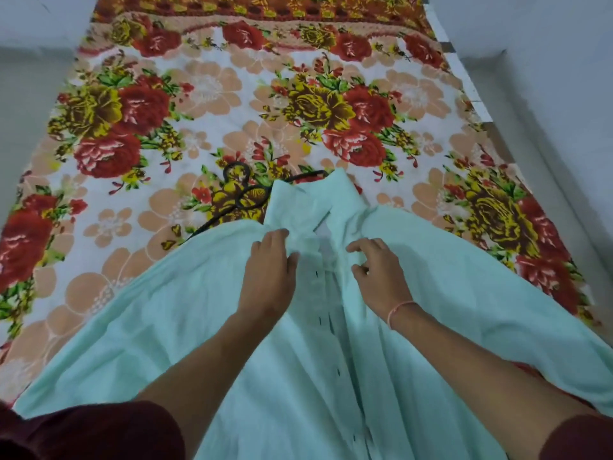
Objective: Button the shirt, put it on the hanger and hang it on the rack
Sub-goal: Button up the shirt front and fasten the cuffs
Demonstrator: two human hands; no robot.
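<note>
Mint-green shirt point(205, 313) lies at the bed's point(212, 104) near edge, covering part of a black hanger point(243, 194). Left hand point(270, 265) pinches the placket near the collar. Right hand point(378, 265) rests there, fingers loosely curled.

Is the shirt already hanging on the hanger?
No, the pale green shirt lies spread flat on the flowered bedsheet, and the black hanger lies beside its collar, partly tucked under the fabric.

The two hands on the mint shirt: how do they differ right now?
The left hand lies fairly flat, its fingers on the shirt fabric just below the collar; the right hand has its fingers curled, pinching at the other front edge. The right wrist wears a pink thread band; the left wrist is bare. Both work near the top of the placket.
</note>
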